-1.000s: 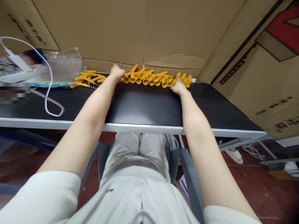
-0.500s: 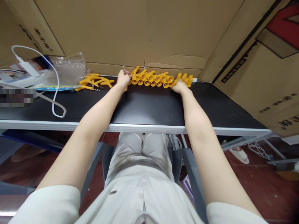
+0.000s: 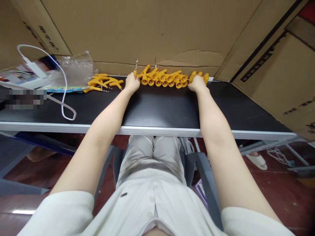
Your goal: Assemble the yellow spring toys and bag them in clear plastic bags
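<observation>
Orange plastic pieces (image 3: 163, 78) lie packed side by side in 1 row at the far edge of the black tabletop (image 3: 157, 108), right against the foot of the cardboard wall (image 3: 147, 29), their round openings turned toward the person. Both bare arms reach across the tabletop to that row. The left hand (image 3: 132, 83) sits at the row's left end, knuckles up and fingers curled against the first pieces; whether it grips one cannot be told from here. A thin metal spiral (image 3: 136, 62) stands up just behind this hand. The right hand (image 3: 197, 84) rests palm down at the right end, touching the pieces there, with a few of them showing beyond it; its fingers are hidden, so a grip cannot be judged. Left of the left hand, a looser heap of orange pieces (image 3: 103, 82) lies near a crumpled clear plastic bag (image 3: 73, 67), and a white cable (image 3: 64, 98) loops over the tabletop beside them.
</observation>
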### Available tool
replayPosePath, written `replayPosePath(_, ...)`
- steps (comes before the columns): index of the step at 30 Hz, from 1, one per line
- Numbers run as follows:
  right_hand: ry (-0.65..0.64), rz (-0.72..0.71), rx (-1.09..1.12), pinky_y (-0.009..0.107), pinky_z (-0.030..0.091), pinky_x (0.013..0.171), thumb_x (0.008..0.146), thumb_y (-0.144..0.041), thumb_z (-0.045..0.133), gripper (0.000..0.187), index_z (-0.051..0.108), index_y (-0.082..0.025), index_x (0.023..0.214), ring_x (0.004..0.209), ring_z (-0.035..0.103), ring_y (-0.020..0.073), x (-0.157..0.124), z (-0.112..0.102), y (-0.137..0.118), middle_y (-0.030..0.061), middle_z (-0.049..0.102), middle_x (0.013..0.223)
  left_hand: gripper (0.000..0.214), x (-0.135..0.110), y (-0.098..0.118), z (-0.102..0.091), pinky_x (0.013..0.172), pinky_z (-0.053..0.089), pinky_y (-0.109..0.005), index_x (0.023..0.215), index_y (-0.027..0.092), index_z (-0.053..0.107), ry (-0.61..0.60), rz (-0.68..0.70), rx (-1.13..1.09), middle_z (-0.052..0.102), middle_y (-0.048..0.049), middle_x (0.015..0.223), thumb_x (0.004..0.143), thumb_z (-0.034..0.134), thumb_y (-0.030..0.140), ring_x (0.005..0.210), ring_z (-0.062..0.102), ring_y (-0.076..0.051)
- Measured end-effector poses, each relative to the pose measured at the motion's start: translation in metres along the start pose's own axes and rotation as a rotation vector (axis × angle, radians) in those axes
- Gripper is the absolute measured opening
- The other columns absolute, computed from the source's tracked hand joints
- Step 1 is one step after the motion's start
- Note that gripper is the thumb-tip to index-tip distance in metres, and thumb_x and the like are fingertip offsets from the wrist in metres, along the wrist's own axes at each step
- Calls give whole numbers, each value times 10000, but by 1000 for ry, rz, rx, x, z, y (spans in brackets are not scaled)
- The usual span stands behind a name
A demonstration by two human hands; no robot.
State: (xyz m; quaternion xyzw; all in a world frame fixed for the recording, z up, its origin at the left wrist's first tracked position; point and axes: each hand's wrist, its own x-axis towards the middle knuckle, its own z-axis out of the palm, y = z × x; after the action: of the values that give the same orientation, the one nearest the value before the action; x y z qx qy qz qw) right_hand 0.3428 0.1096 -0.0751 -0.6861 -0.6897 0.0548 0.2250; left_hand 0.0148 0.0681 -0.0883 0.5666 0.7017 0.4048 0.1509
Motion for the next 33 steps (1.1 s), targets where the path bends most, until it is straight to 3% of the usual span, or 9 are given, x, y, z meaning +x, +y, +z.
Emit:
replayPosePath(1, 32, 123, -38, 544, 454, 1282, 973, 30, 635, 543, 560, 17, 1510, 1529, 573, 442, -4, -6, -6, 352, 611, 1559, 375, 0, 0, -2, 1353, 384, -480, 1371, 227, 710, 34, 37, 11, 647, -187, 1569, 1003, 643, 188, 1579, 545, -371)
replayPosePath(3, 110, 163, -38, 556, 479, 1260, 996, -44, 663, 521, 577, -67, 1509, 1507, 589, 435, -9, -16, -16, 300, 609, 1585, 418, -1, 2, -5, 1409, 283, -532, 1405, 250, 677, 95, 103, 2, 534, -187, 1680, 988, 672, 221, 1672, 417, -392)
replayPosePath(6, 188, 29, 13, 623, 425, 1291, 1085, -307, 620, 424, 569, -214, 1496, 1530, 513, 440, -16, -25, -32, 231, 578, 1613, 455, -5, 6, -9, 1406, 292, -518, 1458, 321, 644, 132, 138, -25, 434, -129, 1770, 1004, 676, 313, 1727, 317, -363)
replayPosePath(9, 185, -108, 38, 600, 385, 1334, 1108, -363, 532, 360, 574, -315, 1462, 1546, 459, 400, -24, -27, -50, 157, 555, 1633, 499, -10, 9, -12, 1338, 406, -513, 1491, 407, 634, 97, 139, -51, 459, -93, 1752, 998, 708, 393, 1679, 403, -378)
replayPosePath(14, 59, -338, 29, 590, 422, 1338, 1050, -273, 597, 422, 641, -300, 1469, 1554, 501, 404, -35, -16, -75, 136, 582, 1614, 533, -9, 5, -12, 1312, 433, -510, 1531, 395, 629, 100, 171, 1, 545, -120, 1640, 1001, 681, 413, 1594, 499, -395)
replayPosePath(20, 15, -599, 98, 662, 485, 1270, 1000, -405, 701, 431, 724, -216, 1386, 1385, 650, 427, -13, 19, -62, 175, 683, 1443, 432, -2, 1, -4, 1256, 463, -518, 1385, 208, 728, -30, 226, 251, 752, -181, 1354, 1017, 570, 371, 1409, 626, -406)
replayPosePath(26, 23, -680, 88, 635, 506, 1244, 989, -415, 725, 382, 739, -200, 1305, 1318, 679, 415, -7, 29, -61, 190, 689, 1376, 474, -17, 12, -8, 1170, 511, -477, 1383, 201, 750, -99, 206, 395, 768, -184, 1347, 1044, 480, 396, 1325, 676, -390)
replayPosePath(33, 12, -703, 34, 618, 520, 1193, 967, -428, 752, 362, 713, -188, 1235, 1258, 663, 406, -8, 34, -66, 188, 695, 1305, 549, -28, 16, -7, 1142, 511, -523, 1473, 218, 730, -68, 245, 468, 667, -224, 1487, 1005, 455, 302, 1338, 679, -432)
